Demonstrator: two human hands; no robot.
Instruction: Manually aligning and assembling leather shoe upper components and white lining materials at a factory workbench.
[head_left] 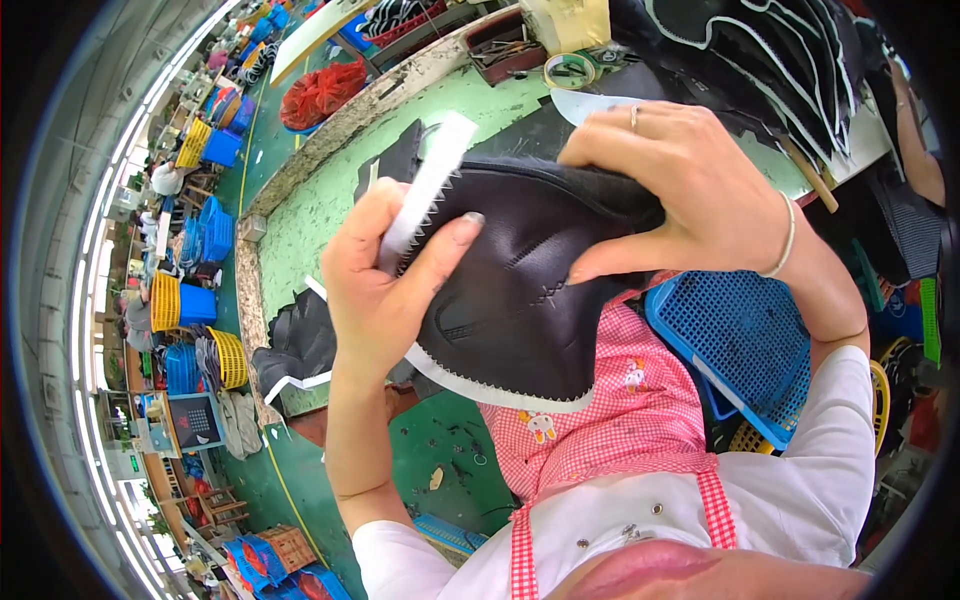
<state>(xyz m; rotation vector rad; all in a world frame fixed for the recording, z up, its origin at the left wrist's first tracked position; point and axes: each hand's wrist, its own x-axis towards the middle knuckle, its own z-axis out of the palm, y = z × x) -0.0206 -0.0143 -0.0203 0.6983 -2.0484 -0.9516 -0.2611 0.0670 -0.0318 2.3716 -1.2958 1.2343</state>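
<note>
Between my hands hangs a black leather shoe upper [515,290] with stitched lines on its face and a white strip zigzag-sewn along its edge. My left hand [385,270] is closed on its left end, thumb on the black face, next to the raised white edging [435,185]. On the other side my right hand [685,180] pinches the upper, thumb on the front near a cross-stitched mark and fingers over the top edge. Its fingertips behind the upper are hidden. Another black piece with white edging [300,345] lies at the table's left end.
The green worktable [300,225] has a raised worn rim. On it are a tape roll [568,70], a tool tray [503,50] and a wooden handle [812,180]. White-edged black pieces [750,60] lie at the far right. A blue basket [740,320] stands right of my lap.
</note>
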